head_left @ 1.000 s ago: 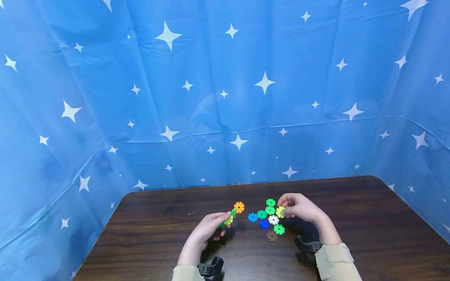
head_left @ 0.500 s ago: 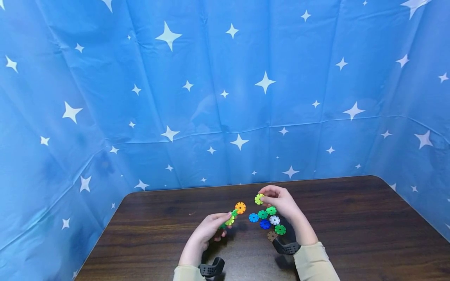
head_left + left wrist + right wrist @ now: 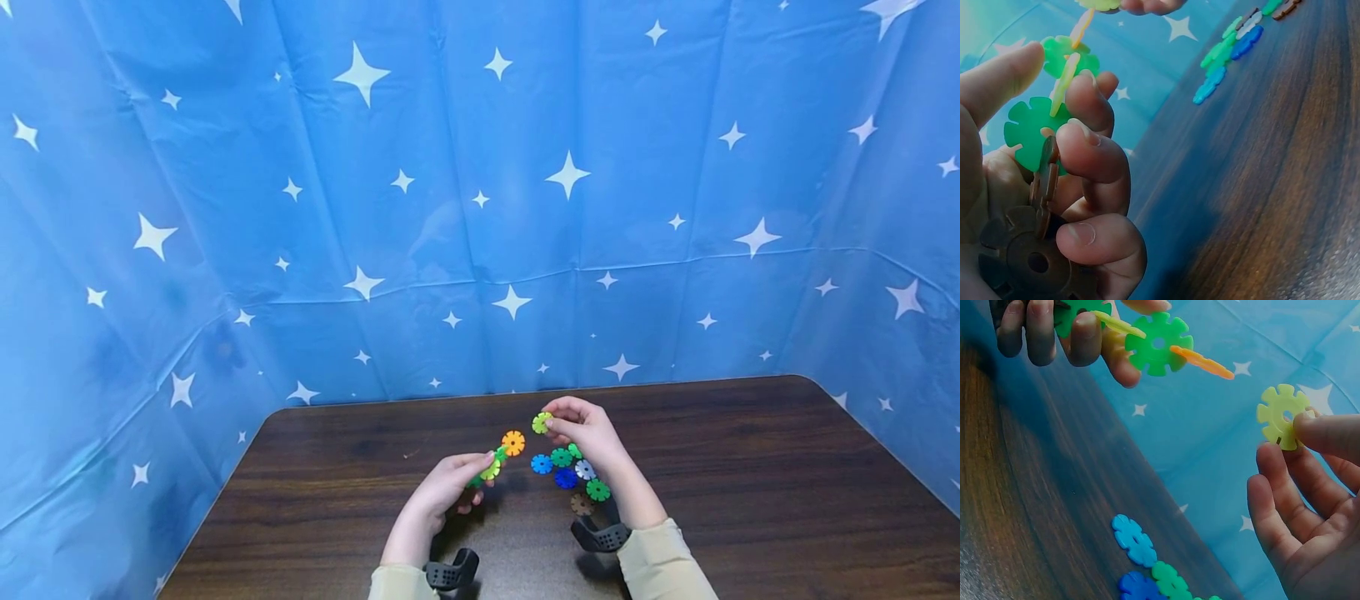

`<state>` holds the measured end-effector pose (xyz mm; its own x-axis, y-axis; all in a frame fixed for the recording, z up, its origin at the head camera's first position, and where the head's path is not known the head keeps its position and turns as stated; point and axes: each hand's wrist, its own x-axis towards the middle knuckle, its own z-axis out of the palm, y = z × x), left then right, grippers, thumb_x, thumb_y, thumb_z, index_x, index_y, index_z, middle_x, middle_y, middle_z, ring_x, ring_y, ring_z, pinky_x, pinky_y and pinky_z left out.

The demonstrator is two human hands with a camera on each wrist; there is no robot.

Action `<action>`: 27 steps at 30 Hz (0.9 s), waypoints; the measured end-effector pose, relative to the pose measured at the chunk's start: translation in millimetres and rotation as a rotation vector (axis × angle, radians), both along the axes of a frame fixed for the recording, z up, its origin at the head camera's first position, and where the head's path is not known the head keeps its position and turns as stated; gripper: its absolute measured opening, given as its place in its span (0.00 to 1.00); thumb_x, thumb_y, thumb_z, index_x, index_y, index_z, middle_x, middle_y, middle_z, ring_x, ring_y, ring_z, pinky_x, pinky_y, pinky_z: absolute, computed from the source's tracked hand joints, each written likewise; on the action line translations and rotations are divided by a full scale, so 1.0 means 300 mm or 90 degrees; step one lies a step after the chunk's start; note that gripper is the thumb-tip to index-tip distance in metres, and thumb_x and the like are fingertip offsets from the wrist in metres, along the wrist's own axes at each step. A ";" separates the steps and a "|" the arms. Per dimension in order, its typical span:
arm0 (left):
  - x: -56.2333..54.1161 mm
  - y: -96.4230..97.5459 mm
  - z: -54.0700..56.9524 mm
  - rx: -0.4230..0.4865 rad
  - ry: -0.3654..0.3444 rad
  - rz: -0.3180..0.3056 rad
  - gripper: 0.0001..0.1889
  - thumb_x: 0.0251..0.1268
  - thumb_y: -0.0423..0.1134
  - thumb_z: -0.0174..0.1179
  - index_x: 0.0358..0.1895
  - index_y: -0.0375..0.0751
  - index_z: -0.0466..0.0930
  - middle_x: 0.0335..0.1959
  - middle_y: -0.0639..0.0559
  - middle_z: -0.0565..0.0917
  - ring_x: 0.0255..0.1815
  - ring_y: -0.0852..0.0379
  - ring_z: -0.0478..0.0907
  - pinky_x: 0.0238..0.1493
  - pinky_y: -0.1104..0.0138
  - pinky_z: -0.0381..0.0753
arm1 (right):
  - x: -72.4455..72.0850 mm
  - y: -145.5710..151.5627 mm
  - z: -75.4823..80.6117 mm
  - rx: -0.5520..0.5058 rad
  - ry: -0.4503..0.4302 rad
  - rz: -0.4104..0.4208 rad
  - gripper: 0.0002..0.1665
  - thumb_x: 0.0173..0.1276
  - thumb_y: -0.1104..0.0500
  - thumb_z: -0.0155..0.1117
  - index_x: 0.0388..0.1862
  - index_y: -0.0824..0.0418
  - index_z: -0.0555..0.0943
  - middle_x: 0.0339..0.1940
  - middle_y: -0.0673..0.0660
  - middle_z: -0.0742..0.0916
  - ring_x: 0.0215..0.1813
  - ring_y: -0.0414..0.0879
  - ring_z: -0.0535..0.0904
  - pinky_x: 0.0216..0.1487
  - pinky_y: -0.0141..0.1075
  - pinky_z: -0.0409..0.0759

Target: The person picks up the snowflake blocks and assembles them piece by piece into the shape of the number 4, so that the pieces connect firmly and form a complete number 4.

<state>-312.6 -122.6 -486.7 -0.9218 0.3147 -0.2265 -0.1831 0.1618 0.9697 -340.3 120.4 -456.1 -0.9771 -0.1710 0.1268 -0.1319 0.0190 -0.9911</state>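
Note:
My left hand grips a chain of slotted plastic snowflake discs joined edge to edge. In the left wrist view, a brown disc lies in the palm, with a second brown one on edge, then a green disc. Farther along come a yellow disc and another green disc, and at the free end an orange disc. My right hand pinches a loose yellow disc between thumb and fingers. That disc is raised, a short gap from the orange end.
Loose discs lie flat on the dark wood table below my right hand: light blue, dark blue, white, brown and several green. A blue star-printed curtain hangs behind the table.
My right hand has lifted the yellow disc off the group on the table and carried it left, close to the chain's orange end. My left hand has barely moved.

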 end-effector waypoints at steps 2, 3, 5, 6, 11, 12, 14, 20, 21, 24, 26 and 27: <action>-0.001 0.001 0.002 0.001 -0.001 0.001 0.30 0.66 0.59 0.57 0.54 0.33 0.80 0.27 0.55 0.79 0.17 0.63 0.69 0.19 0.71 0.65 | -0.003 -0.003 -0.004 -0.013 -0.003 -0.003 0.15 0.67 0.68 0.63 0.50 0.74 0.77 0.38 0.59 0.86 0.36 0.47 0.83 0.43 0.46 0.82; -0.001 0.001 0.003 0.001 -0.002 0.001 0.30 0.66 0.59 0.57 0.54 0.33 0.80 0.27 0.55 0.79 0.17 0.63 0.69 0.19 0.71 0.65 | -0.005 -0.005 -0.005 -0.016 -0.005 -0.003 0.15 0.67 0.68 0.63 0.50 0.74 0.77 0.38 0.58 0.86 0.36 0.46 0.83 0.43 0.46 0.82; 0.000 0.002 0.005 0.000 -0.002 0.000 0.30 0.67 0.59 0.57 0.55 0.33 0.79 0.27 0.55 0.79 0.17 0.63 0.69 0.19 0.71 0.64 | -0.006 -0.009 -0.009 -0.020 -0.006 0.001 0.15 0.67 0.68 0.63 0.50 0.75 0.77 0.38 0.58 0.86 0.36 0.48 0.84 0.44 0.47 0.82; 0.001 0.003 0.006 -0.001 -0.001 0.000 0.30 0.67 0.59 0.56 0.55 0.33 0.79 0.27 0.55 0.79 0.17 0.63 0.69 0.19 0.70 0.64 | -0.007 -0.012 -0.011 -0.021 -0.006 0.005 0.15 0.67 0.68 0.63 0.50 0.75 0.77 0.38 0.58 0.86 0.37 0.49 0.84 0.46 0.49 0.81; 0.005 0.007 0.011 -0.005 0.000 -0.001 0.30 0.68 0.58 0.56 0.55 0.32 0.78 0.26 0.55 0.78 0.17 0.63 0.69 0.19 0.71 0.64 | -0.003 -0.024 -0.022 -0.008 0.004 0.029 0.15 0.68 0.67 0.62 0.50 0.75 0.77 0.39 0.60 0.86 0.41 0.55 0.84 0.49 0.53 0.80; 0.005 0.008 0.012 -0.005 0.000 -0.002 0.29 0.68 0.58 0.56 0.55 0.32 0.78 0.26 0.55 0.78 0.17 0.63 0.69 0.18 0.71 0.64 | -0.001 -0.025 -0.024 -0.006 0.006 0.034 0.15 0.68 0.67 0.62 0.50 0.75 0.76 0.40 0.60 0.86 0.42 0.56 0.84 0.49 0.53 0.80; 0.005 0.009 0.012 -0.005 -0.004 0.000 0.29 0.68 0.58 0.56 0.54 0.32 0.78 0.26 0.55 0.78 0.16 0.64 0.69 0.18 0.71 0.64 | -0.001 -0.027 -0.028 0.001 0.010 0.038 0.15 0.69 0.66 0.62 0.50 0.75 0.76 0.40 0.60 0.86 0.42 0.57 0.83 0.48 0.51 0.80; 0.004 0.007 0.011 -0.006 -0.003 0.004 0.29 0.68 0.58 0.56 0.52 0.32 0.79 0.25 0.55 0.78 0.16 0.64 0.69 0.18 0.71 0.64 | -0.003 -0.038 -0.036 0.008 0.004 0.045 0.14 0.69 0.66 0.62 0.50 0.73 0.77 0.40 0.59 0.86 0.44 0.63 0.82 0.47 0.48 0.81; 0.004 0.007 0.011 -0.006 -0.003 0.004 0.29 0.68 0.58 0.56 0.52 0.31 0.79 0.25 0.55 0.78 0.16 0.64 0.69 0.18 0.71 0.64 | -0.002 -0.040 -0.036 0.008 0.003 0.046 0.13 0.68 0.67 0.62 0.49 0.73 0.78 0.39 0.59 0.86 0.45 0.63 0.82 0.47 0.49 0.81; 0.004 0.006 0.010 -0.005 -0.003 0.005 0.29 0.68 0.58 0.56 0.51 0.31 0.79 0.24 0.55 0.78 0.16 0.64 0.68 0.18 0.72 0.64 | 0.002 -0.046 -0.036 0.003 0.005 0.055 0.13 0.68 0.67 0.63 0.48 0.73 0.77 0.39 0.61 0.86 0.45 0.65 0.82 0.48 0.52 0.80; 0.005 0.005 0.008 -0.003 -0.004 0.007 0.29 0.67 0.58 0.57 0.51 0.31 0.79 0.24 0.55 0.78 0.16 0.64 0.68 0.18 0.72 0.64 | 0.006 -0.048 -0.036 0.005 0.014 0.062 0.13 0.67 0.67 0.63 0.47 0.74 0.77 0.39 0.62 0.86 0.44 0.66 0.82 0.49 0.55 0.79; 0.006 0.004 0.008 -0.002 -0.006 0.007 0.29 0.67 0.58 0.57 0.51 0.31 0.80 0.24 0.55 0.78 0.16 0.64 0.68 0.18 0.72 0.64 | 0.007 -0.049 -0.037 0.006 0.018 0.065 0.12 0.67 0.67 0.63 0.46 0.74 0.77 0.38 0.63 0.86 0.44 0.66 0.82 0.49 0.56 0.79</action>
<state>-311.0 -121.2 -484.3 -0.9229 0.3040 -0.2363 -0.1942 0.1624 0.9674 -338.1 105.7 -467.3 -0.9507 -0.2704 0.1517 -0.1615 0.0142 -0.9868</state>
